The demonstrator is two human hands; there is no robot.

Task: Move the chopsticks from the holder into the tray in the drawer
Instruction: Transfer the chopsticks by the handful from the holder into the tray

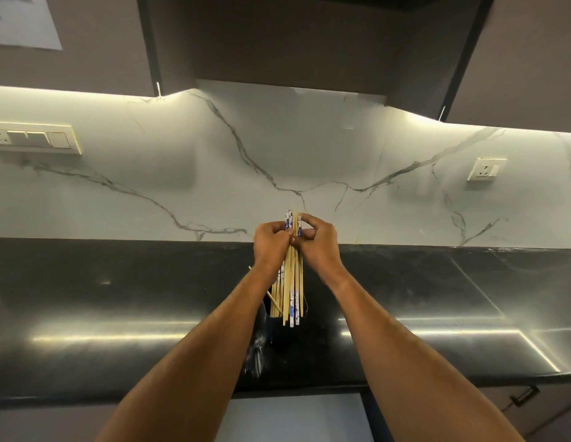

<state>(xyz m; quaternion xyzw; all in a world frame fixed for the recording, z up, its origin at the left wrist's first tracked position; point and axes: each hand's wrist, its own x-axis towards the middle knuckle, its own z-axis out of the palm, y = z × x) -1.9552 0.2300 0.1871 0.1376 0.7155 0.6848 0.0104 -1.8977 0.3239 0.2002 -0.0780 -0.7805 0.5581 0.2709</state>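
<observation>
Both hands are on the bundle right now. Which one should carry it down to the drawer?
Left, probably. The left hand has its fingers wrapped round the whole chopstick bundle, above the holder. The right hand only pinches a few tops, so it could let go.

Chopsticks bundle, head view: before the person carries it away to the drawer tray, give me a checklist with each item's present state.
1. Both hands grip the bundle: ok. Left hand and right hand curl round the tops of the chopsticks.
2. Bundle tips clear of the holder: cannot tell; the lower ends overlap its rim in this view.
3. All chopsticks gathered: not ok. A few loose sticks lean in the holder, outside the grip.
4. Holder steady on the black counter: cannot tell; neither hand holds it.
5. Drawer open, tray ready: cannot tell; neither is clearly visible.
</observation>
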